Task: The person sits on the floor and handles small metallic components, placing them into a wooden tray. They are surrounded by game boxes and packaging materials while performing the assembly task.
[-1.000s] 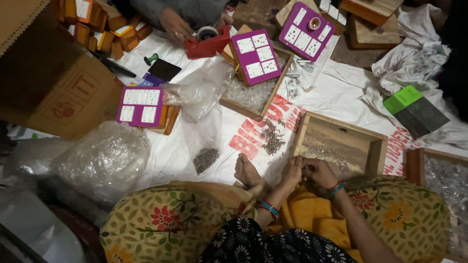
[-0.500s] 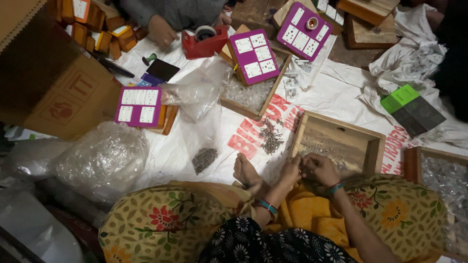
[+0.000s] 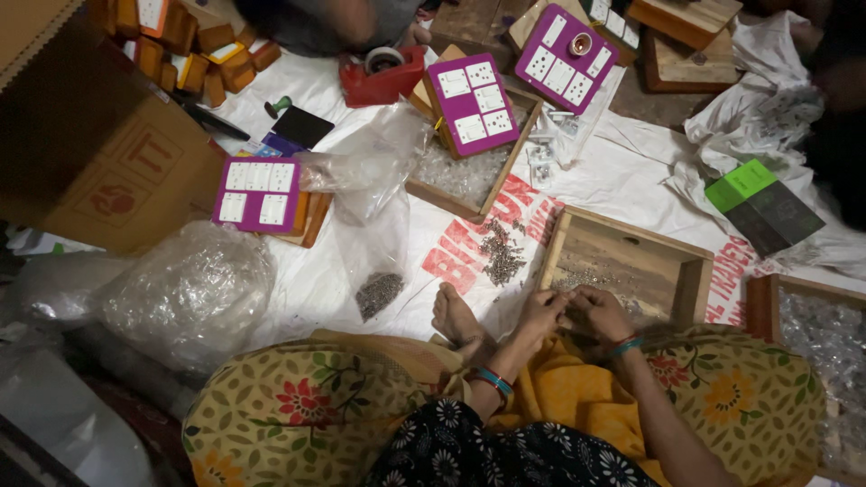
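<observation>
Both my hands meet at the near edge of the wooden tray (image 3: 622, 261), fingers curled together over something too small to make out; whether they pinch anything I cannot tell. My left hand (image 3: 541, 314) touches my right hand (image 3: 600, 311), hiding the fingertips. Tiny dark bits (image 3: 591, 280) lie in the tray, another heap (image 3: 499, 257) on the white sheet (image 3: 631, 180) beside it. My bare foot (image 3: 456, 320) rests just left. Since a second ago my hands have barely shifted; someone's hand beyond the red tape holder (image 3: 383, 77) has drawn back.

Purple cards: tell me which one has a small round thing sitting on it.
The far purple card near the top edge; a small round object rests on it. The other two carry only white squares.
</observation>
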